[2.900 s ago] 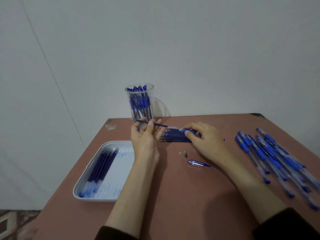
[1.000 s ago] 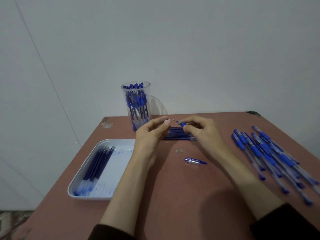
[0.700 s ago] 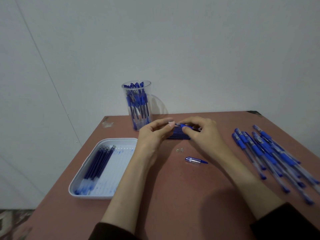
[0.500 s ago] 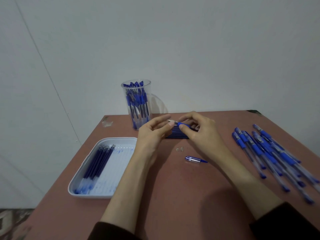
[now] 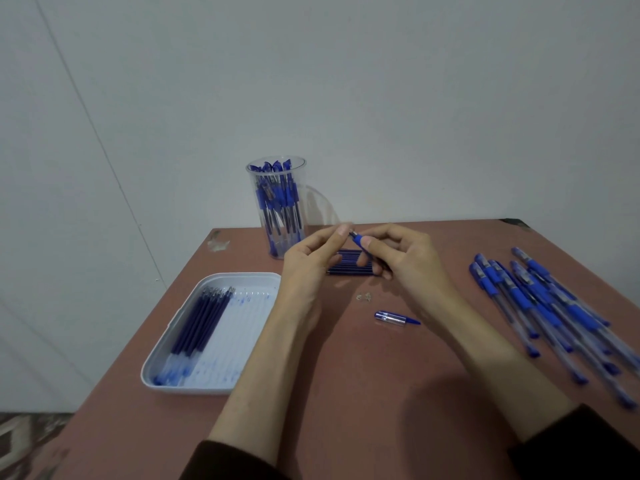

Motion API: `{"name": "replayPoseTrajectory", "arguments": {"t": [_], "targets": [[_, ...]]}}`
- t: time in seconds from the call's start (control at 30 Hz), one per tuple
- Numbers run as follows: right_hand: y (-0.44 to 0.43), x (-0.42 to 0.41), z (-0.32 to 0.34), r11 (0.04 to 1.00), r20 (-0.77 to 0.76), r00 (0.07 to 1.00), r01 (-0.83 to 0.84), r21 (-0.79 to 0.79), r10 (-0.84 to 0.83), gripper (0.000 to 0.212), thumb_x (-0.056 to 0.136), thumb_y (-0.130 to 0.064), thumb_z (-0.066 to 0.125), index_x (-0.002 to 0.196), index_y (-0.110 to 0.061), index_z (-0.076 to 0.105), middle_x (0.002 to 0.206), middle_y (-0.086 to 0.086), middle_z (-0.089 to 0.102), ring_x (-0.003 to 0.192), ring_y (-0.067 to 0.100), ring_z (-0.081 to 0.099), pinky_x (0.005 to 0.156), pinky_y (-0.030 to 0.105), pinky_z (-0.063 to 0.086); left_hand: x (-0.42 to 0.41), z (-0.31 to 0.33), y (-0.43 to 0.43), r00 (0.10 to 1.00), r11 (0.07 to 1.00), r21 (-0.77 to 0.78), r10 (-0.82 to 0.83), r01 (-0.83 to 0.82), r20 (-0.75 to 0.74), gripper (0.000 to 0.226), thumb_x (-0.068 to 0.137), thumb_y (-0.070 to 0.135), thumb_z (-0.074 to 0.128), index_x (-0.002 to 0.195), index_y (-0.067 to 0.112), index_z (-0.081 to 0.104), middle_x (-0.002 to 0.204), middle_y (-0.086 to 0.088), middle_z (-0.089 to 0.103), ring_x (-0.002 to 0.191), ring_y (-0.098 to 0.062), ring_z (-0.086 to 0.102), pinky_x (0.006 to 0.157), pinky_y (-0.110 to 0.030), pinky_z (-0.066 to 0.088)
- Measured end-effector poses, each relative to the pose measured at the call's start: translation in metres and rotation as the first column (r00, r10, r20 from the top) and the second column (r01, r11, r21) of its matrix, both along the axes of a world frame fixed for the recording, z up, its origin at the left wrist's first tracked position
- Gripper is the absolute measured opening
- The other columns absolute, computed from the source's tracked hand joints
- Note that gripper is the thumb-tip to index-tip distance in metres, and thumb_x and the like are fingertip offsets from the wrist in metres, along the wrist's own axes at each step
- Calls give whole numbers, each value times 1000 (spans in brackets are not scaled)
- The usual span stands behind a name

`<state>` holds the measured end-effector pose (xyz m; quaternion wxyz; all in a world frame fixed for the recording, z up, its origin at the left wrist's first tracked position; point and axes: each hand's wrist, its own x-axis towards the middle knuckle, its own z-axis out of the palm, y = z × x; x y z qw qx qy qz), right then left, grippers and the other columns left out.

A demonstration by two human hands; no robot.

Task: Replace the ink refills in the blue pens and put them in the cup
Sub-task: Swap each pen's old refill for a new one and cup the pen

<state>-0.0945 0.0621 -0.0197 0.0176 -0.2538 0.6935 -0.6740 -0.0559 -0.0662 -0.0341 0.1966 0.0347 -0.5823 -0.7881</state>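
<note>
Many blue pens in clear cup, perhaps eight refills in tray

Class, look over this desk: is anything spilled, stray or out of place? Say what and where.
Blue ink smears spot the white tray floor beside the refills. A lone pen cap and tiny clear scraps lie loose on the table, away from the held pen. Its far-left corner looks scuffed.

I see a reddish-brown table. The white tray, speckled with blue ink, holds dark-blue refills. Right of the tray lie clear-barrelled pens with blue grips; beyond it, a clear cup.
</note>
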Motion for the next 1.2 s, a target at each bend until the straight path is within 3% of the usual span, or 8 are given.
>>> {"name": "replayPoseTrajectory", "arguments": {"t": [0.1, 0.23, 0.37, 0.5, 0.73, 1.03, 1.1, 1.2], "targets": [[-2, 3, 1, 999, 2, 999, -35, 0, 35, 12, 90, -9, 60, 84, -14, 69, 63, 6, 64, 51, 9, 46, 48, 18, 36, 1, 0, 3, 1000, 999, -24, -21, 21, 2, 43, 72, 49, 76, 96, 14, 73, 100, -29, 65, 114, -46, 55, 104, -60, 37], [-2, 2, 3, 996, 58, 997, -43, -81, 48, 14, 91, -8, 58, 85, -14, 70, 65, 7, 64, 52, 12, 46, 46, 22, 34, 1, 2, 1, 999, 998, -42, 38, -39, -12, 28, 76, 41, 74, 89, 17, 73, 93, -9, 69, 102, -27, 63, 101, -46, 45], [-3, 1, 2, 998, 56, 998, -11, -57, 14, 12, 90, -9, 59, 86, -12, 69, 63, 6, 63, 50, 11, 45, 47, 25, 33, 5, 4, 6, 999, 1000, 0, -18, 18, -29, 40, 80, 44, 71, 93, 5, 71, 100, -32, 63, 108, -49, 56, 103, -61, 38], [-4, 3, 2, 999, 42, 998, -37, -26, 38, 10, 89, -8, 61, 86, -14, 68, 63, 5, 63, 50, 11, 47, 47, 22, 36, 6, 3, 7, 998, 998, 42, -35, 37, -49, 23, 87, 26, 67, 88, 3, 69, 79, -29, 56, 76, -39, 62, 89, -65, 46], [-2, 3, 0, 1000, 28, 1000, -3, 28, 2, 10, 81, -9, 72, 89, -10, 66, 60, -1, 58, 45, 6, 50, 49, 24, 41, 2, 2, 1, 1000, 1000, 19, -6, 6, -7, 20, 81, 33, 71, 88, 15, 76, 94, -16, 71, 104, -36, 63, 100, -60, 43], [2, -1, 1, 996, 113, 990, -90, 3, 89, 4, 85, -12, 68, 82, -15, 69, 60, 2, 60, 46, 9, 43, 43, 18, 31, 5, 2, 2, 998, 997, 46, -59, 60, -20, 20, 88, 28, 65, 90, 9, 73, 85, -34, 63, 84, -46, 63, 90, -67, 45], [2, -2, 1, 997, 97, 993, -73, 8, 72, 5, 84, -12, 68, 82, -16, 68, 60, 3, 61, 46, 9, 44, 43, 19, 33, 5, 3, 3, 998, 999, 23, -49, 50, -26, 24, 90, 31, 62, 92, 9, 73, 89, -33, 64, 87, -43, 65, 93, -61, 47], [4, -8, 1, 1000, 71, 997, 19, 1, -19, 5, 85, -12, 67, 83, -16, 66, 60, 1, 62, 46, 11, 46, 45, 24, 35, 2, 5, 6, 999, 998, -57, 1, 1, 39, 34, 98, 38, 45, 100, 15, 71, 100, -5, 72, 103, -19, 64, 91, -33, 50]]}}
